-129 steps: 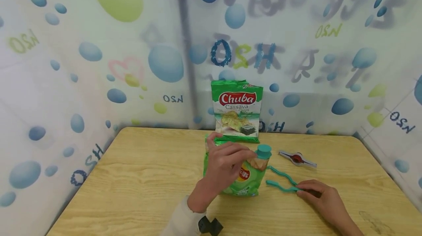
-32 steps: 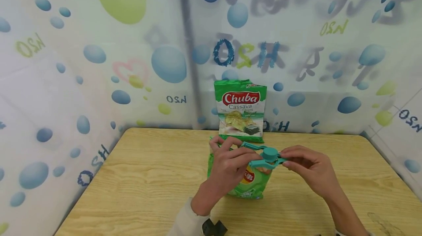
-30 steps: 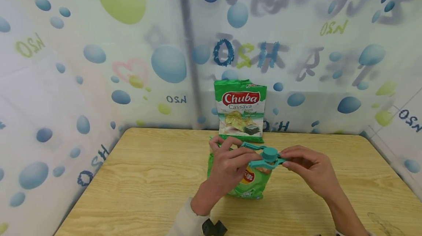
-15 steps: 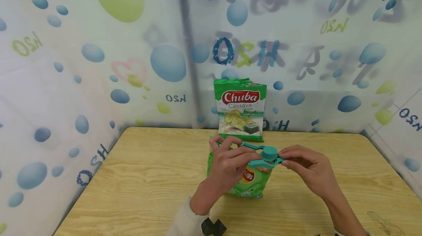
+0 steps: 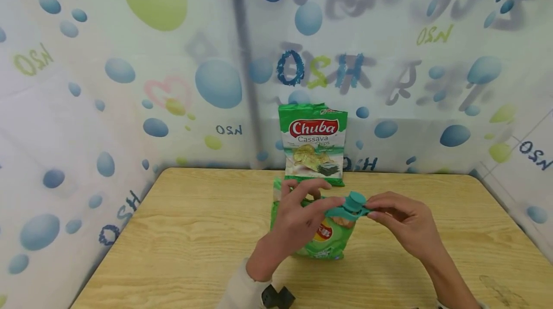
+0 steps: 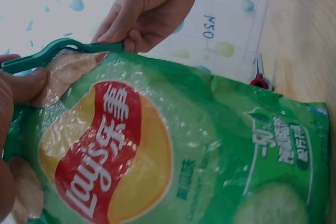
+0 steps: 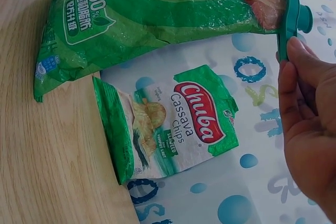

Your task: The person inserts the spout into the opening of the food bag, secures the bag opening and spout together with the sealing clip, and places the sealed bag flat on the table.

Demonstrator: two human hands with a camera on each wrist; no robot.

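A green Lay's chip bag (image 5: 334, 242) stands on the wooden table, its top edge inside a teal bag clip (image 5: 339, 212) with a round capped spout (image 5: 355, 200). My left hand (image 5: 295, 218) pinches the clip at the bag's top; its thumb (image 6: 29, 85) presses the bag just under the clip in the left wrist view. With thumb and fingertips, my right hand (image 5: 406, 220) grips the clip's right end. In the right wrist view the clip's two arms (image 7: 286, 19) lie close together across the bag's top. Part of the bag is hidden behind my left hand.
A Chuba cassava chips bag (image 5: 313, 143) stands upright against the patterned wall sheet at the table's back. Behind the Lay's bag, a metal tool with a red part (image 6: 260, 81) lies on the table in the left wrist view.
The right hand has lifted the spread clip from the table to the bag's top. In the last half second its arms came together and the spout tilted; my left fingers shifted onto the clip.
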